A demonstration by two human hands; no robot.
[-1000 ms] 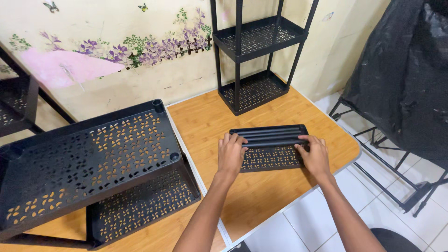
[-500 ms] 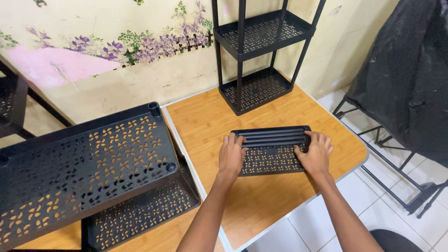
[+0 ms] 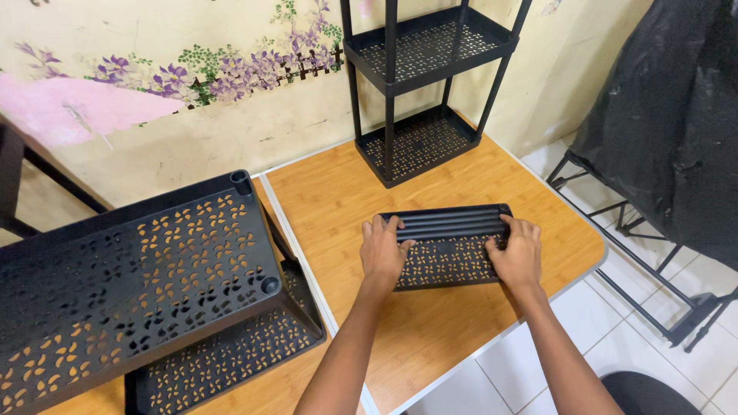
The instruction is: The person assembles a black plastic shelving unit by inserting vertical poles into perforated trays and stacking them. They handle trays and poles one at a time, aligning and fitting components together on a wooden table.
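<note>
Wooden table (image 3: pixel 461 338) carries two black racks (image 3: pixel 138 284) (image 3: pixel 423 77) and one perforated tray (image 3: pixel 450 246), long axis left-right, under spread fingers of left hand (image 3: pixel 382 252) and right hand (image 3: pixel 516 253) pressing its ends.

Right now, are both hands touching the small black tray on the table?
Touching. The head view shows the left hand and right hand resting flat on the small black tray, fingers spread over its ends.

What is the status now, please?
Left hand and right hand both flat on the black tray. Tray lies on the table. Nothing on top of it.
</note>
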